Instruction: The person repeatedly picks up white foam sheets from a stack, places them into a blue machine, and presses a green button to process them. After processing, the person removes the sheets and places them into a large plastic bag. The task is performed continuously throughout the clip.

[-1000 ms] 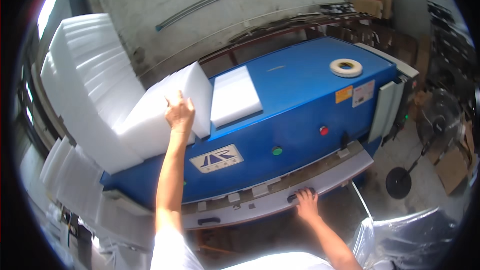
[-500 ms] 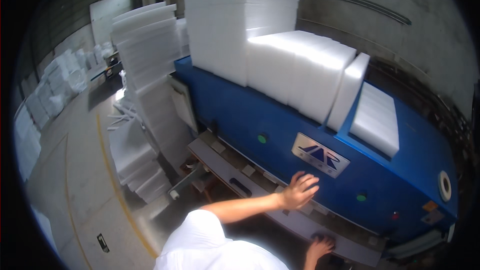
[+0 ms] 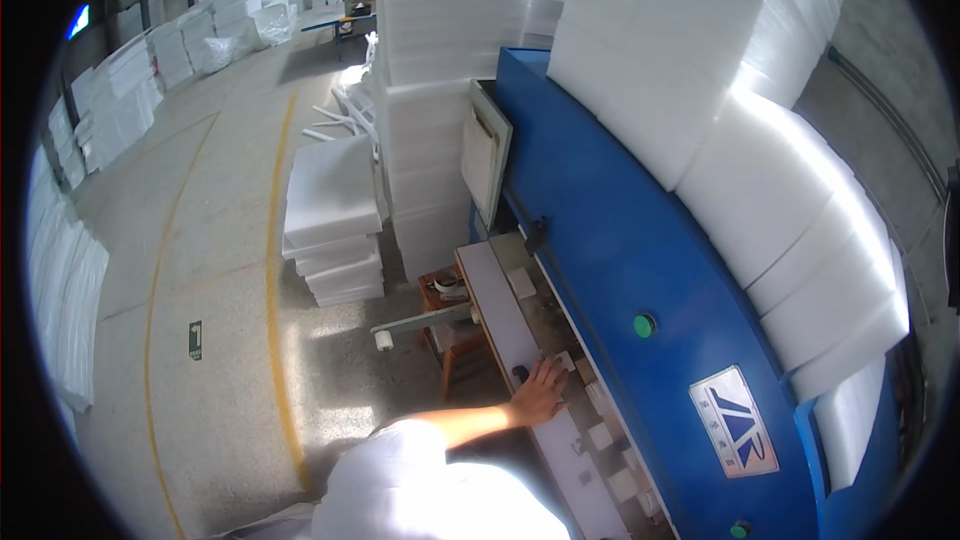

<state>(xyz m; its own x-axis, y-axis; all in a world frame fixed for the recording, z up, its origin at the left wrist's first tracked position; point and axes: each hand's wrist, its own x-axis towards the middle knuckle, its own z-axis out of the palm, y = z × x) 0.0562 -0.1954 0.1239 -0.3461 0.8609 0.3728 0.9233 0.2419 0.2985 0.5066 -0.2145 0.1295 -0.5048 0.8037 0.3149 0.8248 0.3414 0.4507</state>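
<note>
My left hand (image 3: 540,392) reaches over the pale ledge (image 3: 498,292) along the front of a large blue machine (image 3: 620,200). Its fingers are stretched and apart, and it holds nothing. A dark handle (image 3: 520,373) on the ledge lies right beside the fingers. Small whitish blocks (image 3: 600,435) sit in a row in the gap between ledge and machine, some next to the hand; whether the fingertips touch one I cannot tell. My right hand is out of view.
White foam sheets (image 3: 660,60) are stacked on the machine. A tall foam stack (image 3: 450,30) stands beyond its end, with a lower foam pile (image 3: 335,190) on the floor. A wooden stool (image 3: 455,345) and a bar with a white roller (image 3: 383,340) stand near the ledge.
The view has swung left. My left hand has moved from in front of the machine's panel to the ledge by the dark handle. My right hand has gone out of view.
</note>
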